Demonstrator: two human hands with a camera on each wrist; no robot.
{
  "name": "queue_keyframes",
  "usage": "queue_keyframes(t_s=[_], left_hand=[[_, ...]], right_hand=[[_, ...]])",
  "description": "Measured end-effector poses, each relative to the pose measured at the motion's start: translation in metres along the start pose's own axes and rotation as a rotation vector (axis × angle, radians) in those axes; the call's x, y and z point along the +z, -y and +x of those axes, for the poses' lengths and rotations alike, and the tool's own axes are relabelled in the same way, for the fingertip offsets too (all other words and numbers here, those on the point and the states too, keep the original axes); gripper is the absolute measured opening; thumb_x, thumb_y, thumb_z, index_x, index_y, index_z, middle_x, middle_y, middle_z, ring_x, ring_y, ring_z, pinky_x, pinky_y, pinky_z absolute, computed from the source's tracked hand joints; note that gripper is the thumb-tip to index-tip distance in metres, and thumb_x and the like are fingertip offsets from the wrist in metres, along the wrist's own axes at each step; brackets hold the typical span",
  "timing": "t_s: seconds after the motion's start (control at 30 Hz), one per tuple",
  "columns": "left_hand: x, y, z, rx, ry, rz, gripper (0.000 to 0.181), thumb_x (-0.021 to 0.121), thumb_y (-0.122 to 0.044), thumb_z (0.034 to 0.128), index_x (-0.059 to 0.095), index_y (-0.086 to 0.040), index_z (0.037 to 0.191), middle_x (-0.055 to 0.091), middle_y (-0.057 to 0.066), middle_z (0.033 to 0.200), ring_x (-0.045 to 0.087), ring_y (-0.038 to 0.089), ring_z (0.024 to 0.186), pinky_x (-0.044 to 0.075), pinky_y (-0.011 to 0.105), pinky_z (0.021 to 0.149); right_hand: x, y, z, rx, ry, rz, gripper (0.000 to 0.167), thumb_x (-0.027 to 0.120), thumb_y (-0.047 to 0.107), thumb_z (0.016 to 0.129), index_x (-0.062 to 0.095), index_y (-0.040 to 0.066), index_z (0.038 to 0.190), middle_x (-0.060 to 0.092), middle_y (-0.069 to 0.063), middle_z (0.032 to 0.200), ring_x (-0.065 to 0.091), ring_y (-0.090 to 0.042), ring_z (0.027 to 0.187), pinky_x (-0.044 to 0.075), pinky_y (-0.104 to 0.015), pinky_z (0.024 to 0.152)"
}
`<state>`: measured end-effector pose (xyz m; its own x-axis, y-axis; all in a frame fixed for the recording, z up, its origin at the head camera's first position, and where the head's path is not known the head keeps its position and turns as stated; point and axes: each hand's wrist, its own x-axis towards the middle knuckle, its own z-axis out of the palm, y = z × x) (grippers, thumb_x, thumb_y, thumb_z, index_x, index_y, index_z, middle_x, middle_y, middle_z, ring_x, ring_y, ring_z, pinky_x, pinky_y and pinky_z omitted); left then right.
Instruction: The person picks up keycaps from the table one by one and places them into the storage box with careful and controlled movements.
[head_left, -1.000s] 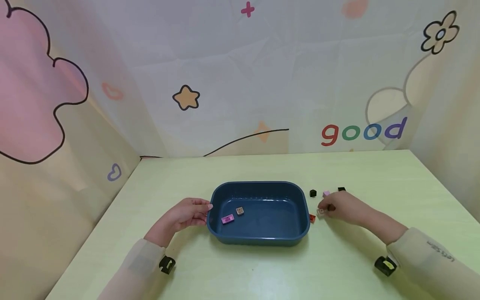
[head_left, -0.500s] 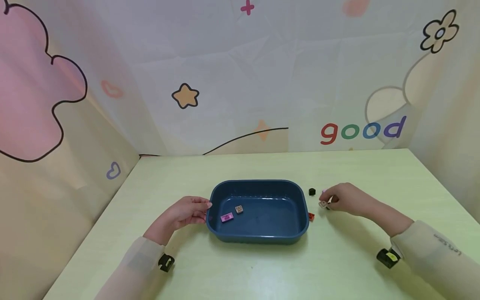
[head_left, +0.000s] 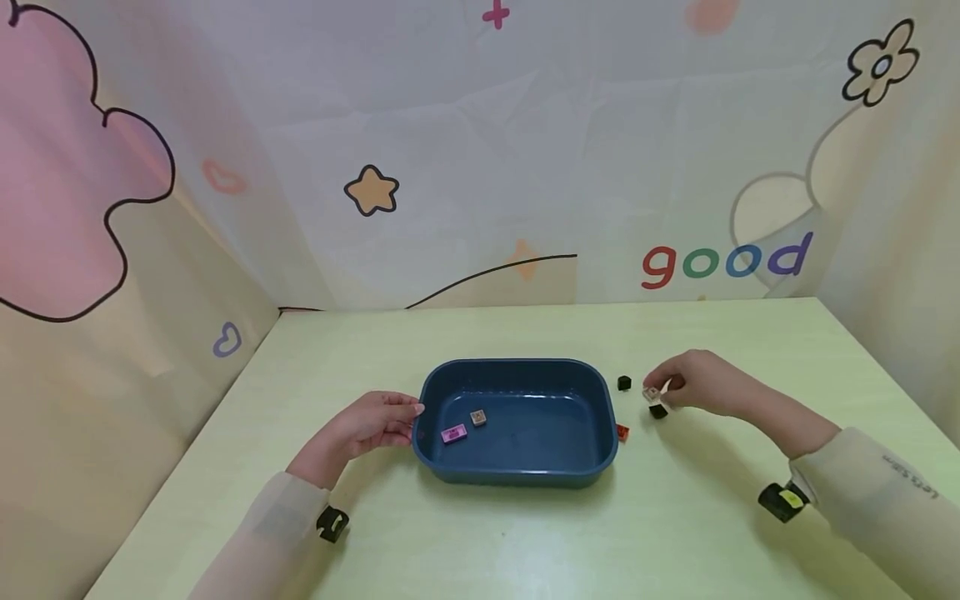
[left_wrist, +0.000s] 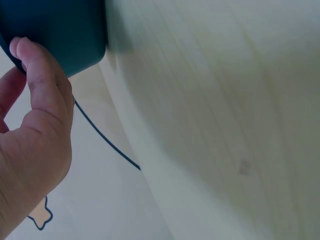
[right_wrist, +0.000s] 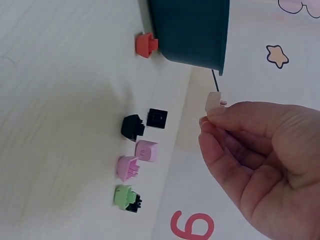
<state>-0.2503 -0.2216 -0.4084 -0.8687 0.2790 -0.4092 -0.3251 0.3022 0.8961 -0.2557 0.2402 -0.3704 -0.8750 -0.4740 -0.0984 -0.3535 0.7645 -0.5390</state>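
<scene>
Person's L hand (head_left: 378, 421) grips L rim of a dark-blue tub (head_left: 525, 478) w/ a pink keycap (head_left: 453, 433) & a beige keycap (head_left: 478, 418) inside. R hand (head_left: 701, 383) pinches a cream keycap (right_wrist: 213, 101), lifted above the table (head_left: 525, 542), R of tub. Step in hand: prob. keycap transfer; next move likely calls for clearing tub's R wall, then release.

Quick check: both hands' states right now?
Left hand: holding the blue tub at one end.
Right hand: holding a beige keycap in a pinch.
</scene>
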Motion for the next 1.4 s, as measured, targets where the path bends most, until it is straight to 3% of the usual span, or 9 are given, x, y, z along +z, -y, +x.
queue_keyframes(t_s=[0.37, 0.7, 1.07, 1.4], left_hand=[[0.0, 0.0, 0.001, -0.008, -0.013, 0.0, 0.033, 0.056, -0.014, 0.105, 0.055, 0.009, 0.129, 0.066, -0.005, 0.074, 0.062, 0.006, 0.064, 0.058, 0.016, 0.064], [-0.001, -0.002, 0.0, 0.001, -0.018, 0.003, 0.033, 0.056, -0.014, 0.1052, 0.055, 0.009, 0.129, 0.065, -0.005, 0.074, 0.062, 0.006, 0.064, 0.058, 0.016, 0.065], [-0.001, -0.001, 0.0, -0.005, -0.013, -0.016, 0.033, 0.055, -0.013, 0.1051, 0.055, 0.01, 0.128, 0.065, -0.005, 0.073, 0.062, 0.005, 0.063, 0.058, 0.016, 0.064], [0.0, -0.001, -0.001, -0.015, -0.014, -0.011, 0.031, 0.055, -0.013, 0.1053, 0.057, 0.008, 0.128, 0.066, -0.004, 0.075, 0.062, 0.006, 0.064, 0.058, 0.016, 0.064]], right_hand=[[-0.026, 0.017, 0.006, 0.007, 0.007, -0.069, 0.026, 0.07, 0.006, 0.093, 0.073, -0.004, 0.117, 0.077, -0.015, 0.102, 0.066, -0.014, 0.084, 0.054, -0.025, 0.067], [-0.044, 0.037, 0.019, -0.045, 0.045, -0.066, 0.024, 0.068, 0.005, 0.094, 0.073, -0.002, 0.117, 0.077, -0.011, 0.105, 0.066, -0.013, 0.085, 0.057, -0.025, 0.071], [-0.05, 0.061, 0.031, -0.106, 0.035, -0.093, 0.022, 0.07, 0.004, 0.092, 0.075, 0.0, 0.114, 0.078, -0.009, 0.1, 0.069, -0.014, 0.084, 0.055, -0.025, 0.072], [-0.05, 0.083, 0.049, -0.17, 0.102, -0.112, 0.021, 0.072, 0.006, 0.093, 0.075, 0.002, 0.113, 0.077, -0.007, 0.1, 0.07, -0.015, 0.086, 0.06, -0.03, 0.077]])
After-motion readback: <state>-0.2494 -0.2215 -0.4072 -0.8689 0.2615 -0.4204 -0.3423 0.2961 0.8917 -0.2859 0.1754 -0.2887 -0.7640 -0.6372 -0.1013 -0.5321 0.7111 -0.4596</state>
